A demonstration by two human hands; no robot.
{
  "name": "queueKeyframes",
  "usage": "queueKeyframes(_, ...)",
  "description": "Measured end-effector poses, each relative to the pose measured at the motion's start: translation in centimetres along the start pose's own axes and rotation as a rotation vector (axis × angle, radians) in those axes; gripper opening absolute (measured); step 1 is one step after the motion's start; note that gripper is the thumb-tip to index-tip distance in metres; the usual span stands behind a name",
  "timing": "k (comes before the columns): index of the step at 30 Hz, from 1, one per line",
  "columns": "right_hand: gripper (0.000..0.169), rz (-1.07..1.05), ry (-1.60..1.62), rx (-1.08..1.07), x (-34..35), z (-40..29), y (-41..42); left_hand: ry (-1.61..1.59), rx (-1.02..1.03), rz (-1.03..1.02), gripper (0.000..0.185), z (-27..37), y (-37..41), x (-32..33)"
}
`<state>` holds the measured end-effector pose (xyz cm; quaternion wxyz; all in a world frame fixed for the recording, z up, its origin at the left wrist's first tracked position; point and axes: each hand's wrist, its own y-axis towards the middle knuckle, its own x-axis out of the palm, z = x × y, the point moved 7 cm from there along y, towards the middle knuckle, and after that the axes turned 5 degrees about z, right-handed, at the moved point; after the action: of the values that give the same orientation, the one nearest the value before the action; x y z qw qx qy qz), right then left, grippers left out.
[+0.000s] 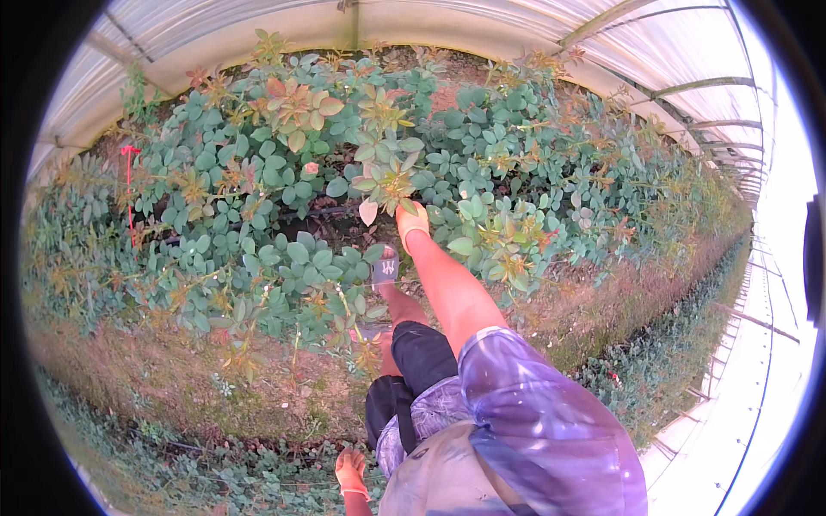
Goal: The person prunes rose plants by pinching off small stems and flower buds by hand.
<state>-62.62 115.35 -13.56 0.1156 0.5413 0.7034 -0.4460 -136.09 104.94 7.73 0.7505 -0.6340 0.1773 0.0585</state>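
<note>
My right hand (413,222), in an orange glove, reaches forward into a bed of rose bushes. It is closed around a leafy rose shoot (385,151) with green and reddish leaves; some of these leaves cover part of the fingers. A pale pink rose bloom (311,168) shows left of that shoot. Low beside my body hangs my left hand (350,471), gloved in orange too. Its fingers look loosely curled, and nothing can be seen in them, though the palm side is hidden.
A red ribbon (131,193) hangs at the left of the bed. My sandalled foot (386,267) is among the front bushes. Behind me, a bare soil strip (258,400) borders another planted row (258,474). Plastic greenhouse sheeting (426,22) bounds the far side.
</note>
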Motion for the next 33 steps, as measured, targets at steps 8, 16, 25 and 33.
queueKeyframes(8, 0.033, 0.352, 0.388, 0.207, -7.4, -9.7, 1.5, 0.374, -0.048, 0.104, 0.017, 5.0, -2.1, -1.5)
queueKeyframes(16, 0.045, 0.121, 0.063, -0.158, -8.2, -23.2, 11.1, 0.555, -0.125, 0.205, 0.013, 9.8, -4.5, 0.6)
queueKeyframes(25, 0.049, -0.065, -0.411, -0.542, -3.3, -31.7, 18.8, 0.316, -0.142, 0.124, 0.020, 13.3, -10.2, 6.8)
queueKeyframes(33, 0.024, -0.191, -0.699, -0.336, -0.4, -26.3, 21.1, 0.366, -0.169, 0.100, 0.029, 12.9, -12.4, 9.8)
